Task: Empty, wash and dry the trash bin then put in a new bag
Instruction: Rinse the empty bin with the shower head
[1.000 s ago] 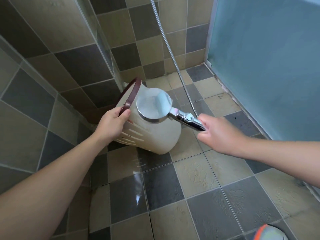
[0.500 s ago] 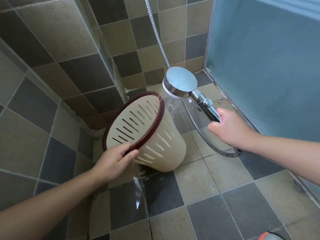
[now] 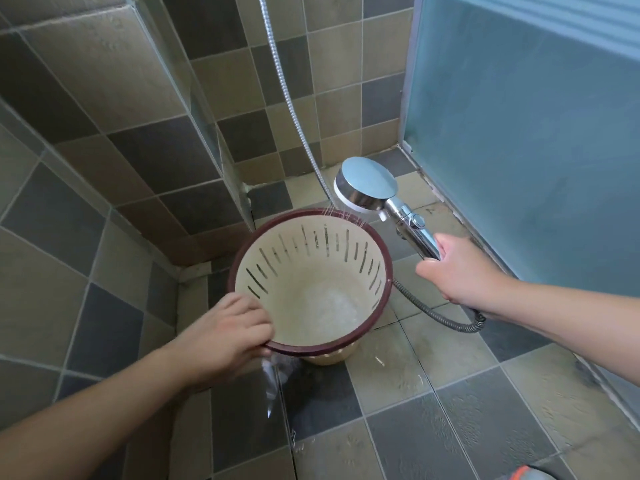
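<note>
Slotted trash bin held mouth-up under a running shower head.

The cream trash bin (image 3: 313, 299) with its dark red rim sits near the centre of the view, its base low on the tiled floor (image 3: 398, 427); its long axis runs from the base at about 6 o'clock to the open mouth, which faces up toward the camera and leans slightly to 12 o'clock. The left hand (image 3: 225, 336) is closed around the rim at 8 o'clock. The right hand (image 3: 460, 271), at 3 o'clock of the bin, is wrapped around the handle of the chrome shower head (image 3: 367, 185), which hangs at 1 o'clock just above the rim, spraying fine jets inside. Water pools on the bin's bottom. The metal hose (image 3: 446, 322) loops beneath the right wrist.
</note>
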